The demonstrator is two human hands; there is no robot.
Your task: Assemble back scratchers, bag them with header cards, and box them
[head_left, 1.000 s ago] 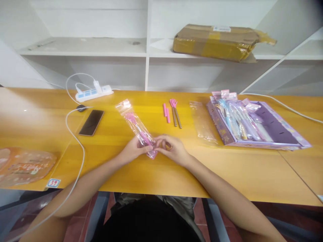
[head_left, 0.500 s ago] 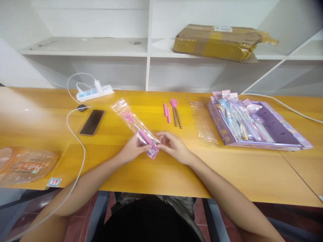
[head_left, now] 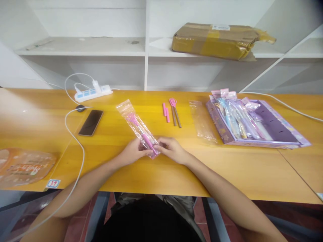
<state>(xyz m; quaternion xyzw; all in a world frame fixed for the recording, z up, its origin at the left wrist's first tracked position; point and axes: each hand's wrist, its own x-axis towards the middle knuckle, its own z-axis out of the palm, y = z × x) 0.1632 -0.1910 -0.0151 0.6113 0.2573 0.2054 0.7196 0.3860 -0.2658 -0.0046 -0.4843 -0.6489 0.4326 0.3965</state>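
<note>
Turned the clear packet (head_left: 126, 108) slightly since the earlier frame, swinging its upper end toward the right, and drew the right hand (head_left: 175, 151) in closer at its lower end. Held the pink-handled tool (head_left: 148, 141) inside the film, slanted between both hands over the surface (head_left: 156, 179), clawed head toward the far end and handle near the thumbs. Pinched the packet by the handle between thumb and fingers of the left hand (head_left: 131, 153); pinched the lower end with the right, fingers curled rather than spread. Could not tell the exact contact of the hidden fingertips. Had two pink tubes (head_left: 167, 116) and two metal tools (head_left: 173, 101) lying just beyond, well apart from the purple tray (head_left: 264, 145). Seemed, by judgement, to be at handling the bagged tool, with no opening of the film visible at the lower end. Called next, most likely, for a light, steady pinch through the slick film, without creasing it or letting the handle slide.
</note>
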